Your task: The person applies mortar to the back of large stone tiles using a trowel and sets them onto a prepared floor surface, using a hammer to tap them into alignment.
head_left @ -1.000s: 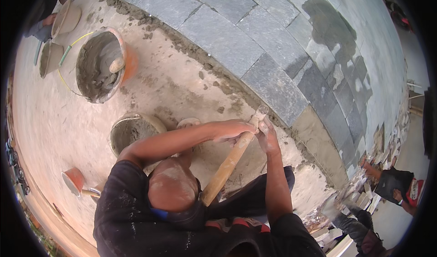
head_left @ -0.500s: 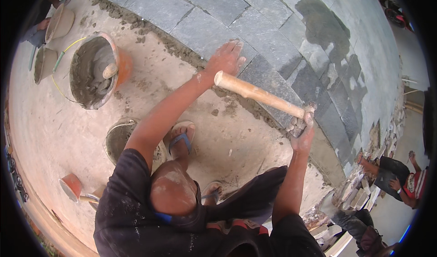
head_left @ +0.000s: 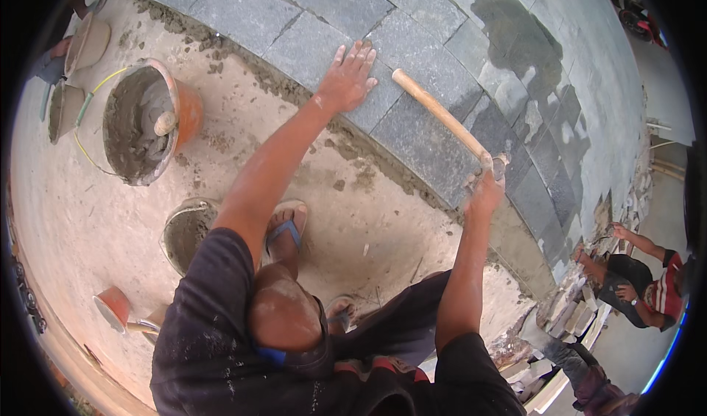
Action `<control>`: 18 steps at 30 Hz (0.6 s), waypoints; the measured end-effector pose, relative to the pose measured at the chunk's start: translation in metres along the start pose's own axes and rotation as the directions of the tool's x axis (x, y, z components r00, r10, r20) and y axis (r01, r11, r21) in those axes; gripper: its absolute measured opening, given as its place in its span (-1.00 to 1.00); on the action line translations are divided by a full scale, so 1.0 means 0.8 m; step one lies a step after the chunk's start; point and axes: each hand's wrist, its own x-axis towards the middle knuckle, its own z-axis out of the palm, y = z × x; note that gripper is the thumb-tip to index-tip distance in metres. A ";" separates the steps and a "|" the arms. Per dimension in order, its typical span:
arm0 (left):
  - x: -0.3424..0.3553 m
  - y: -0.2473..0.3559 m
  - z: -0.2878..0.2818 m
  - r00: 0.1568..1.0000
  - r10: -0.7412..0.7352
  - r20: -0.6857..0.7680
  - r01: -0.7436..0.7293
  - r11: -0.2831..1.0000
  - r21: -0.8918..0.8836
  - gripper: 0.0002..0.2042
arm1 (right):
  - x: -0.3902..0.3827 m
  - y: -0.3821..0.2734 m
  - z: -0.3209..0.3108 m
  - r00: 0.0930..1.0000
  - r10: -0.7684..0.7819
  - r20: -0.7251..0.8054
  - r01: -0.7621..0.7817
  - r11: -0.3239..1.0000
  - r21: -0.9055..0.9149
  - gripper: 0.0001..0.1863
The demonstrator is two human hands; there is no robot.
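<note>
My left hand point(head_left: 346, 78) lies flat on a grey stone paving slab point(head_left: 317, 51), fingers spread, with nothing in it. My right hand point(head_left: 486, 187) is closed around the head end of a wooden-handled hammer point(head_left: 438, 112), and my fingers cover most of that head. Its pale handle points away to the far left, over a darker grey slab point(head_left: 423, 140). Whether the handle's tip touches the slabs I cannot tell. Wet mortar point(head_left: 398, 176) runs along the near edge of the laid slabs.
An orange bucket point(head_left: 190, 114) of mortar stands at the left, a darker bucket point(head_left: 171, 235) nearer my left foot. Wet patches point(head_left: 519, 44) darken the paving. People point(head_left: 630, 280) crouch at the right beside broken slab pieces point(head_left: 582, 320); another person's hand point(head_left: 60, 47) is at far left.
My left hand has shifted slightly left and farther away over the slabs. The hammer's handle has swung away from my left hand, its tip now farther right and higher in view.
</note>
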 end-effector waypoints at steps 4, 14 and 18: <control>0.000 -0.001 -0.005 1.000 -0.015 0.021 0.015 1.000 0.000 -0.39 | 0.001 -0.004 0.004 0.992 0.102 0.079 -0.118 0.965 0.235 -0.78; 0.000 0.000 -0.004 0.999 -0.003 -0.034 0.002 1.000 -0.010 -0.39 | 0.006 0.017 -0.003 0.994 0.094 0.057 -0.103 0.978 0.183 -0.77; -0.002 -0.003 -0.002 0.999 0.005 -0.047 -0.006 1.000 -0.014 -0.39 | 0.007 0.019 0.004 0.996 0.089 -0.004 -0.089 0.994 0.058 -0.73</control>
